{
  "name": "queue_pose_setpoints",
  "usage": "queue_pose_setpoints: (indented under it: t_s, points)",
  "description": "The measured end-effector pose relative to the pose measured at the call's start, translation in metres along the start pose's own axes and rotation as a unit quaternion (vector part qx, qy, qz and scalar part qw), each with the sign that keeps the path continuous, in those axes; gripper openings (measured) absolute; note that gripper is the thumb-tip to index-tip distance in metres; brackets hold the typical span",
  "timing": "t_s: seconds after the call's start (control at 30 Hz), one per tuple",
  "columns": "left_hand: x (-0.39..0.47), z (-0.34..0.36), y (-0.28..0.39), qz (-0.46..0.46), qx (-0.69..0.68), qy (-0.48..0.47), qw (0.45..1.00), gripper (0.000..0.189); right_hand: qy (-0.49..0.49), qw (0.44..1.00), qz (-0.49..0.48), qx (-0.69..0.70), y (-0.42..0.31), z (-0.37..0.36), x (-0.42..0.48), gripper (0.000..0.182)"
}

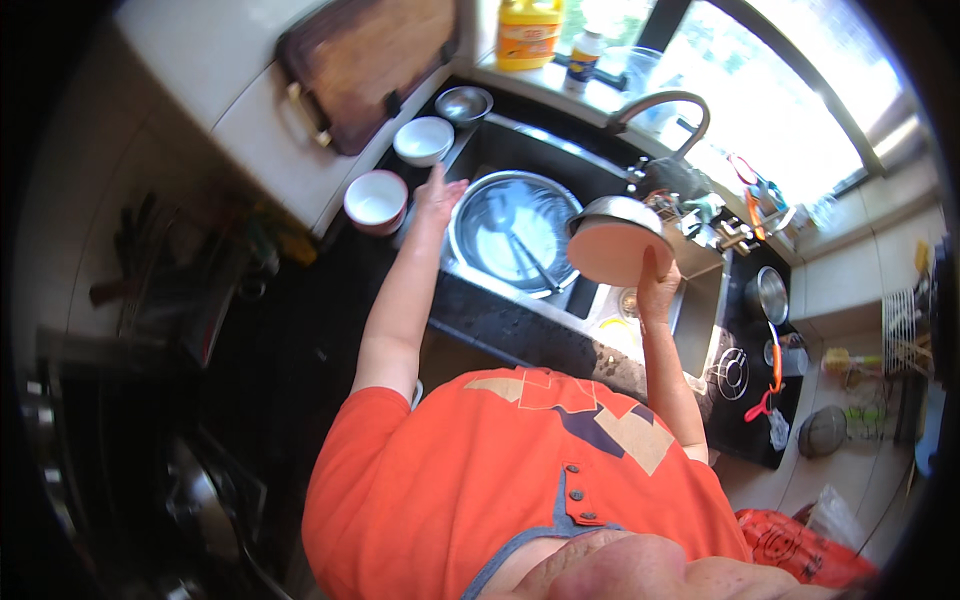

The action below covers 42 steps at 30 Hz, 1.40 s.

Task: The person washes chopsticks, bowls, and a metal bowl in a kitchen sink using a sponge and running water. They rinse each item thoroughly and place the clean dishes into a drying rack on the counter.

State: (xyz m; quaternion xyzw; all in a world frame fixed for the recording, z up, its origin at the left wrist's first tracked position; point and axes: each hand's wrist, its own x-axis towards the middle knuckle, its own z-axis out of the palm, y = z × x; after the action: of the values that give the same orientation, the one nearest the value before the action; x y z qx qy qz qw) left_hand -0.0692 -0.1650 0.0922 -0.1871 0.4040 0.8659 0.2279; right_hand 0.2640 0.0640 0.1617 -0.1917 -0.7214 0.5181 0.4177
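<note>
My left hand point(439, 196) is stretched out at the left rim of the sink, fingers apart, holding nothing. Close beyond its fingertips stands a white bowl point(424, 141). A white bowl with a reddish outside point(376, 199) is to its left. My right hand point(660, 289) grips a pale, peach-toned round bowl point(616, 253), raised and tilted over the sink. A shiny steel bowl point(621, 212) shows against its far side; whether the two are nested I cannot tell. Between my hands a large steel basin point(517, 225) sits in the left sink compartment, with a dark-handled ladle point(534, 259) in it.
A curved faucet point(694, 112) rises behind the sink. One small steel bowl point(464, 106) sits at the back left corner, below a wooden cutting board point(375, 67). Bottles point(529, 34) line the windowsill. A steel pan with an orange handle point(772, 296) lies at right.
</note>
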Motion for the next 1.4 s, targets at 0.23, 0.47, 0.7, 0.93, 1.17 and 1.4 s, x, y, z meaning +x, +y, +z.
queue_pose_setpoints:
  t_s: [0.23, 0.47, 0.7, 0.93, 1.17, 1.4]
  points:
    - [0.069, 0.016, 0.018, 0.038, -0.031, 0.114, 0.992, 0.096, 0.039, 0.997, 0.000, -0.073, -0.008, -0.026, -0.017, 0.039]
    - [0.095, 0.019, 0.023, 0.051, -0.043, 0.088, 0.994, 0.044, 0.076, 0.992, 0.012, -0.097, -0.016, -0.035, -0.040, 0.015]
    - [0.026, 0.030, -0.013, 0.135, 0.088, 0.032, 0.987, 0.065, 0.076, 0.992, -0.005, -0.098, 0.000, -0.049, -0.044, 0.031]
    - [-0.055, 0.044, 0.005, 0.591, 0.362, -0.100, 0.714, 0.049, 0.114, 0.959, -0.163, -0.202, -0.063, -0.048, -0.012, 0.048]
    - [-0.125, 0.055, 0.037, 0.717, 0.408, -0.145, 0.547, 0.069, 0.146, 0.941, -0.222, -0.212, -0.076, -0.060, -0.001, 0.053]
    - [-0.174, 0.049, 0.017, 0.754, 0.448, -0.111, 0.468, 0.062, 0.136, 0.954, -0.219, -0.152, -0.050, -0.080, 0.010, 0.051]
